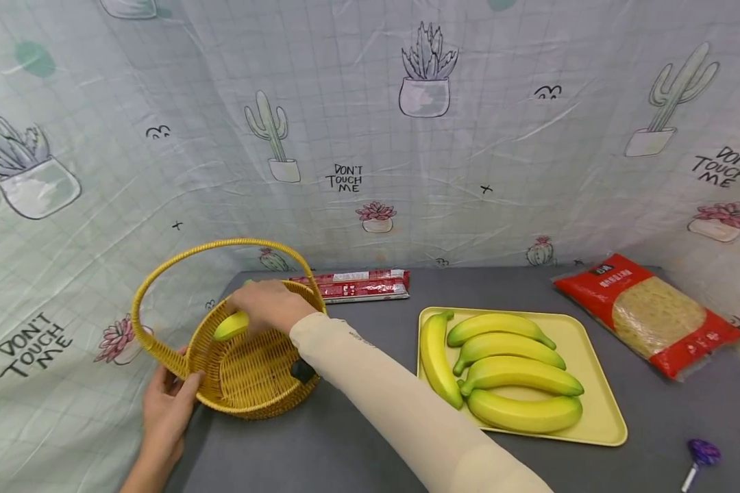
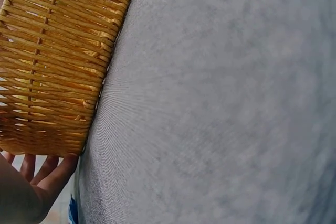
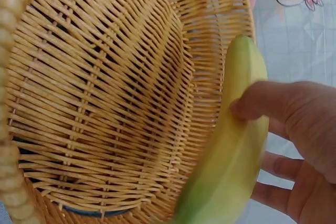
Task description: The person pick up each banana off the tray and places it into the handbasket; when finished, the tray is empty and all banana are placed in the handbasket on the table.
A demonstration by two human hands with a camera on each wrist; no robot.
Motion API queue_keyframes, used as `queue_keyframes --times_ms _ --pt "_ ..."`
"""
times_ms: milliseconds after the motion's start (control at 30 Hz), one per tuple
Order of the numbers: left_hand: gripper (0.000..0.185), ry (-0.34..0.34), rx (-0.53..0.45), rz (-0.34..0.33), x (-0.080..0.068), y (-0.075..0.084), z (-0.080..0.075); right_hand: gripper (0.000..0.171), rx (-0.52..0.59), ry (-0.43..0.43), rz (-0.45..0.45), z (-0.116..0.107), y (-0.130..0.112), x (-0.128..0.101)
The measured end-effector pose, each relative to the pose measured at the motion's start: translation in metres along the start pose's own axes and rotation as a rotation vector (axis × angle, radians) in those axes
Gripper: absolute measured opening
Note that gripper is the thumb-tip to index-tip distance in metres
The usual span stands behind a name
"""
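Note:
A yellow woven basket (image 1: 247,383) with a tall arched handle stands at the left of the table. My right hand (image 1: 268,302) is over its opening and grips a banana (image 3: 239,124), thumb on one side and fingers behind. In the right wrist view the banana runs along the basket's inner wall, and the woven bottom below shows bare. My left hand (image 1: 168,414) holds the basket's left side near the foot of the handle, thumb by the rim. In the left wrist view its fingers (image 2: 55,174) rest against the woven wall.
A pale yellow tray (image 1: 601,404) with several bananas (image 1: 524,411) lies right of centre. Behind are red packets (image 1: 370,286) along the curtain. A red bag (image 1: 647,311) of pale food lies at the back right, a purple lollipop (image 1: 703,452) at the front right.

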State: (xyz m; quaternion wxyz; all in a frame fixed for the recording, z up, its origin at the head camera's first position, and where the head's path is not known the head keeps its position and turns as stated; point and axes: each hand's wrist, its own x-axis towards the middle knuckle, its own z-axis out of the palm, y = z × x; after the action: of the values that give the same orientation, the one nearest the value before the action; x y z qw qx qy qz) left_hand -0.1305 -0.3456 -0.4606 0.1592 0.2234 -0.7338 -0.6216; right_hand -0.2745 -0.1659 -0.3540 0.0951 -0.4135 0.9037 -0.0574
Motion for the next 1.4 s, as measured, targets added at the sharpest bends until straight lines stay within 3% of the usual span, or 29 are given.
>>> queue_keyframes --times_ms 533,833,1000,1167,1400 --pt "0.059 0.03 0.039 0.003 -0.002 -0.003 0.005 0.04 0.013 0.021 0.052 0.023 0.011 0.006" --pt "0.06 0.028 0.057 0.007 -0.005 -0.005 0.004 0.02 -0.058 0.038 0.066 0.034 0.014 0.01" --pt "0.059 0.035 0.145 0.015 -0.006 -0.008 0.004 0.015 -0.135 0.042 0.059 0.036 0.012 0.013" --pt "0.06 0.025 0.136 0.016 -0.004 -0.009 0.007 0.02 -0.164 0.009 0.068 0.032 0.013 0.014" --pt "0.061 0.014 0.122 0.029 0.002 -0.004 0.007 0.035 -0.133 0.053 -0.005 0.019 0.018 0.009"
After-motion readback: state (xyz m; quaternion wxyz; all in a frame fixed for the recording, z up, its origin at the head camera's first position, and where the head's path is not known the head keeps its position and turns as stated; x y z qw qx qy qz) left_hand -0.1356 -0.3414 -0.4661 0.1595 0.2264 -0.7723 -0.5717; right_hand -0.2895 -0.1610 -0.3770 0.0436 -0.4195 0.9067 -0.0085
